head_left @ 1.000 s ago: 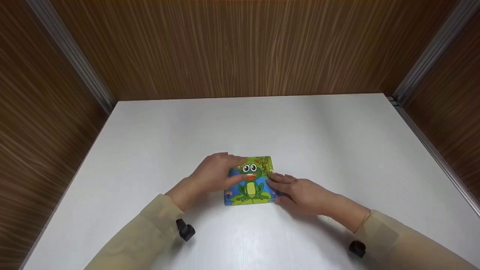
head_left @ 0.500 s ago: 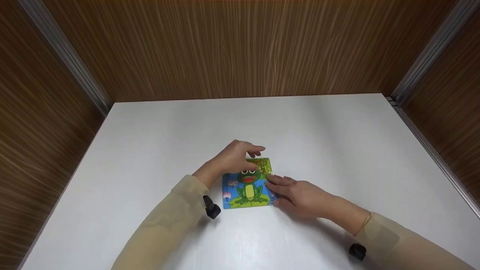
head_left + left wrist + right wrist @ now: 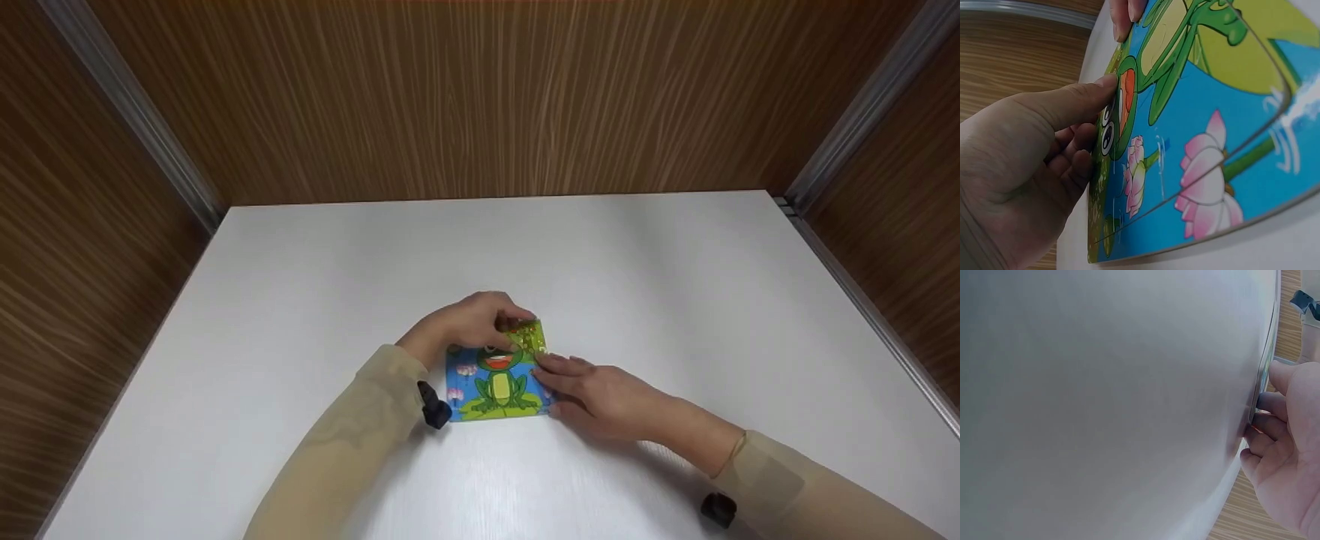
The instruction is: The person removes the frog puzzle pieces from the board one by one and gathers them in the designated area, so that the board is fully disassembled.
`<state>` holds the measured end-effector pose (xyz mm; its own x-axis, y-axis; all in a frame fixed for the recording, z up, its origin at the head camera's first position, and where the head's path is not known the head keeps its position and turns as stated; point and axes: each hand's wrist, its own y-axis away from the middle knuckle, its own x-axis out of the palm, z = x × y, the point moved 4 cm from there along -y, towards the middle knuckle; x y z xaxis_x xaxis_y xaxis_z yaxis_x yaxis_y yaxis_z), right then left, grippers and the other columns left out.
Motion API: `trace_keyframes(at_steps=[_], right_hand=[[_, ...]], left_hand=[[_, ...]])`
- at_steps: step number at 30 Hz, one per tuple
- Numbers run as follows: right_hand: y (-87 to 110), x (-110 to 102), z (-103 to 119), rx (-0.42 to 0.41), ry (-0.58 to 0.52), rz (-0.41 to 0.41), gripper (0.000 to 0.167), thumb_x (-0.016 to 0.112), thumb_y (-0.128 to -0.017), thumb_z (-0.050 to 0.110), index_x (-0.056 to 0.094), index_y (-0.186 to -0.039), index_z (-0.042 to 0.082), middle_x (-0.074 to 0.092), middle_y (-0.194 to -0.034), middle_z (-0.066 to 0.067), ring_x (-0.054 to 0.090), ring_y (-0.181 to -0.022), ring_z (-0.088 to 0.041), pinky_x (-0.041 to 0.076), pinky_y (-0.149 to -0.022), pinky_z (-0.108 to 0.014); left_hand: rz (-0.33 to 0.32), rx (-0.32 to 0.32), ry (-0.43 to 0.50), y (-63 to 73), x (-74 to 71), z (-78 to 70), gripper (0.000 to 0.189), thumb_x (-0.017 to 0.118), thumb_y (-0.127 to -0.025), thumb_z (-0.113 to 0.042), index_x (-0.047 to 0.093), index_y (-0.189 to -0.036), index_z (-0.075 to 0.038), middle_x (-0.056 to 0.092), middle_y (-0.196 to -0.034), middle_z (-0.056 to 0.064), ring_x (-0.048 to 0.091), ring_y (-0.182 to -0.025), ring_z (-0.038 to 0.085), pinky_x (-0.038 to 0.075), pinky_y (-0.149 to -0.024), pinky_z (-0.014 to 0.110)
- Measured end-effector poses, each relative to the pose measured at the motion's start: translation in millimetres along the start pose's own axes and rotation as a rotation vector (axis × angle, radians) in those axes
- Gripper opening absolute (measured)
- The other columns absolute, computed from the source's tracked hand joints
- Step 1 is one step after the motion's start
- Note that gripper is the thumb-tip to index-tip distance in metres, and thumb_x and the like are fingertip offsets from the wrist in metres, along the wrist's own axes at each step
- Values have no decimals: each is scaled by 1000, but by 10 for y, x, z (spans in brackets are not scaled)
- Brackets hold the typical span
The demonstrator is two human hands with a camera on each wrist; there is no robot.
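Observation:
A square frog jigsaw puzzle [image 3: 501, 386] lies flat on the white table, its seam lines plain in the left wrist view. At its far edge is my left hand [image 3: 478, 319], thumb on the frog's head and fingers curled against that edge, gripping it. The left wrist view shows this left hand [image 3: 1022, 152] covering part of the frog's eyes. My right hand [image 3: 611, 397] touches the puzzle's right side with extended fingers, its thumb by the near right corner. In the right wrist view, the fingertips of the right hand [image 3: 1292, 450] meet the thin edge.
The white table [image 3: 337, 255] spreads around the puzzle. A brown wood-grain panel [image 3: 480, 97] rises behind it, with similar panels at both sides. Black camera mounts sit at the left cuff [image 3: 433, 407] and right cuff [image 3: 718, 510].
My left hand has slid right along the puzzle's far edge, lifted its fingers, then brought them down near the far right corner. The right hand stays at the right side.

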<state>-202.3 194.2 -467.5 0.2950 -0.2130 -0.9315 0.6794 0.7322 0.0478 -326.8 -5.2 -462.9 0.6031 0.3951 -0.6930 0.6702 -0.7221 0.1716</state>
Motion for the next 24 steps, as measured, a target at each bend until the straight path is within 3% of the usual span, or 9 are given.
trace_keyframes(at_steps=[6, 14, 24], right_hand=[[1, -8, 3, 11, -15, 5, 57, 59, -111, 31, 46, -160, 6, 38, -168, -10, 39, -152, -32, 42, -114, -52], [11, -16, -4, -13, -20, -17, 56, 59, -110, 30, 48, -158, 3, 41, -166, -13, 42, -151, -33, 45, -112, -51], [11, -19, 0, -8, -16, -10, 56, 60, -110, 30, 48, -158, 4, 40, -167, -12, 40, -152, -32, 43, -114, -52]], left_hand=[[28, 11, -34, -14, -2, 1, 50, 81, -95, -13, 69, -144, -19, 65, -122, -1, 60, -108, 14, 51, -98, 30], [42, 19, 27, -48, 6, 10, 49, 85, -92, -11, 72, -139, -16, 64, -127, 0, 61, -116, 16, 50, -103, 32], [72, 2, 28, -68, -8, -21, 45, 84, -92, -11, 72, -135, -16, 63, -116, 0, 56, -105, 18, 49, -99, 34]])
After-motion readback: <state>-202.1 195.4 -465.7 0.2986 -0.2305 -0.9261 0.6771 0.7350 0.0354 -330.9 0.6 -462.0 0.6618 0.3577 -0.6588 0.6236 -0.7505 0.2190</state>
